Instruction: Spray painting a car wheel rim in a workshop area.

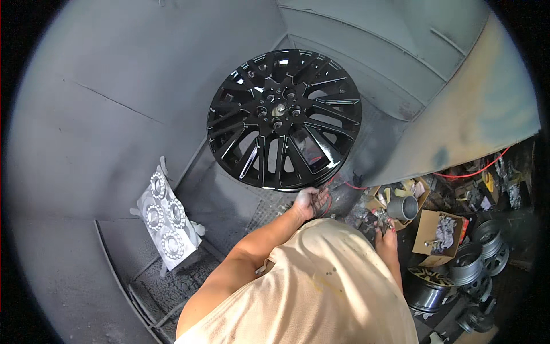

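Observation:
A glossy black multi-spoke car wheel rim [293, 133] lies face up in front of me, a small metal piece at its centre hole. Just below its near edge is my left hand [311, 202], palm turned up and fingers curled around a thin red hose [329, 205]. My right hand [385, 222] is low at my right side, closed on a grey metallic tool that looks like a spray gun [369, 219]. Clutter behind the tool blurs its outline.
Four ring-shaped parts sit on a white covered board [184, 229] at left. Grey booth walls [114, 97] surround the rim; a curved tan panel [452, 120] stands right. Beyond are a cardboard box [427, 238], a grey cylinder [403, 207] and several other wheel rims [465, 261].

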`<state>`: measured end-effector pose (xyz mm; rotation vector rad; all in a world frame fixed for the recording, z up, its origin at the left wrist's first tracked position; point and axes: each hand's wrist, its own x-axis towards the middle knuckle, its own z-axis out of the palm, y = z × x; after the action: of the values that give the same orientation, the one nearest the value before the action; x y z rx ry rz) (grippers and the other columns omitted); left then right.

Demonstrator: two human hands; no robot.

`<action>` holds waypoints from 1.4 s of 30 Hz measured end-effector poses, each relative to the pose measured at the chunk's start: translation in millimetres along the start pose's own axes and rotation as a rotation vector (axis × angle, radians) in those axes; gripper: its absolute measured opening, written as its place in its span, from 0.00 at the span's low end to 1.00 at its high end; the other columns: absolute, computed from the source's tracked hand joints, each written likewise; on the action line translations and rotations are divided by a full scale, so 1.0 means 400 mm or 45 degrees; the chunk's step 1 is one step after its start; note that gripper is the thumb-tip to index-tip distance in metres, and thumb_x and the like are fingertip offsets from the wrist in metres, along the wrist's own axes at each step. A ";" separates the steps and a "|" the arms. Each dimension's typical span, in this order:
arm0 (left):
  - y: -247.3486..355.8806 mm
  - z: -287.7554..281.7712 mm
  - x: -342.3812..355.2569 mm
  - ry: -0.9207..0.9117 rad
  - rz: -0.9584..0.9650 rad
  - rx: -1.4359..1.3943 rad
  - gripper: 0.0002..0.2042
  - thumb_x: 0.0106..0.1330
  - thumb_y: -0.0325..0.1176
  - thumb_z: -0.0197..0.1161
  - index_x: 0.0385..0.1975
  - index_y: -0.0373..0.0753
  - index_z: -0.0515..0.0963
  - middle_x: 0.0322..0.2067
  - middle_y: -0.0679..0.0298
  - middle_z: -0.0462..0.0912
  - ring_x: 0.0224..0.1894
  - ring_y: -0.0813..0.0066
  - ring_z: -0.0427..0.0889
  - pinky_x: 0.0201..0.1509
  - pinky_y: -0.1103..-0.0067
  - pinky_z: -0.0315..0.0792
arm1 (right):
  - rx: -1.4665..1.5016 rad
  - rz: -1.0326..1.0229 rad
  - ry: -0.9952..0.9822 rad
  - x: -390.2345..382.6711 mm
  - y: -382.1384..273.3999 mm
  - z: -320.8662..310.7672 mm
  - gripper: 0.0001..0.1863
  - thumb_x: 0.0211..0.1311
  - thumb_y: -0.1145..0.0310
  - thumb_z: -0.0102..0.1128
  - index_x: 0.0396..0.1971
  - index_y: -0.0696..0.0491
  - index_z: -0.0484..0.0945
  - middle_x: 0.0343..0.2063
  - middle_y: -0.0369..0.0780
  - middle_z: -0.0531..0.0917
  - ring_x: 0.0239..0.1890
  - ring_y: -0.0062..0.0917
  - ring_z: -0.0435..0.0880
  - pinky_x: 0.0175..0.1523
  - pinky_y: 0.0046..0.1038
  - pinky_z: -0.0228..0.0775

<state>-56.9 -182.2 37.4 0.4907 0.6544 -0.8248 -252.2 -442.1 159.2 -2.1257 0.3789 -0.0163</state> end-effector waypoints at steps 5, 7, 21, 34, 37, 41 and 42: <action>-0.022 0.048 0.002 0.120 -0.080 0.165 0.17 0.63 0.25 0.52 0.51 0.32 0.73 0.49 0.53 0.81 0.51 0.66 0.81 0.57 0.72 0.76 | -0.078 0.261 0.116 0.002 -0.017 -0.014 0.16 0.62 0.81 0.51 0.50 0.61 0.74 0.44 0.53 0.81 0.49 0.49 0.80 0.54 0.41 0.70; -0.001 -0.019 0.007 -0.066 -0.054 0.356 0.18 0.63 0.28 0.55 0.53 0.32 0.74 0.52 0.57 0.81 0.52 0.65 0.80 0.58 0.71 0.75 | -0.080 0.170 0.140 0.009 -0.050 -0.023 0.16 0.62 0.81 0.51 0.50 0.62 0.73 0.41 0.53 0.82 0.47 0.48 0.81 0.54 0.40 0.71; 0.449 -0.400 -0.067 0.359 0.940 1.968 0.20 0.69 0.44 0.58 0.51 0.33 0.79 0.46 0.59 0.84 0.43 0.68 0.81 0.48 0.70 0.78 | 0.035 -0.217 0.204 0.306 -0.568 -0.092 0.10 0.68 0.74 0.51 0.45 0.61 0.76 0.35 0.43 0.80 0.34 0.29 0.78 0.44 0.32 0.71; 0.717 -0.428 0.022 0.110 0.873 0.473 0.19 0.69 0.38 0.61 0.55 0.35 0.76 0.44 0.63 0.83 0.44 0.72 0.82 0.49 0.73 0.79 | -0.291 -0.331 0.102 0.669 -0.965 0.041 0.11 0.67 0.71 0.57 0.38 0.65 0.75 0.40 0.56 0.81 0.44 0.49 0.80 0.49 0.40 0.71; 0.721 -0.421 -0.009 0.247 0.769 0.749 0.21 0.64 0.36 0.68 0.55 0.36 0.75 0.46 0.65 0.81 0.44 0.73 0.80 0.47 0.74 0.77 | -0.449 -0.312 0.131 0.718 -0.999 0.078 0.12 0.67 0.69 0.57 0.36 0.66 0.74 0.39 0.57 0.80 0.44 0.51 0.79 0.50 0.42 0.70; 0.669 -0.423 -0.028 0.344 0.758 1.189 0.19 0.60 0.37 0.71 0.49 0.37 0.79 0.43 0.66 0.82 0.44 0.75 0.79 0.47 0.74 0.75 | -0.397 -0.338 0.118 0.754 -1.029 0.138 0.12 0.67 0.69 0.57 0.36 0.65 0.73 0.38 0.59 0.79 0.45 0.53 0.78 0.50 0.45 0.69; 0.661 -0.469 -0.015 0.308 0.831 1.322 0.18 0.62 0.38 0.69 0.49 0.37 0.79 0.43 0.65 0.83 0.44 0.74 0.78 0.48 0.73 0.75 | -0.444 -0.409 0.121 0.765 -1.045 0.155 0.12 0.68 0.69 0.56 0.37 0.65 0.73 0.37 0.59 0.79 0.45 0.54 0.78 0.51 0.45 0.70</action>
<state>86.9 94.3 -51.1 1.6652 0.1939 -0.4191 158.5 -263.7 426.7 -2.5187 0.0941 -0.2539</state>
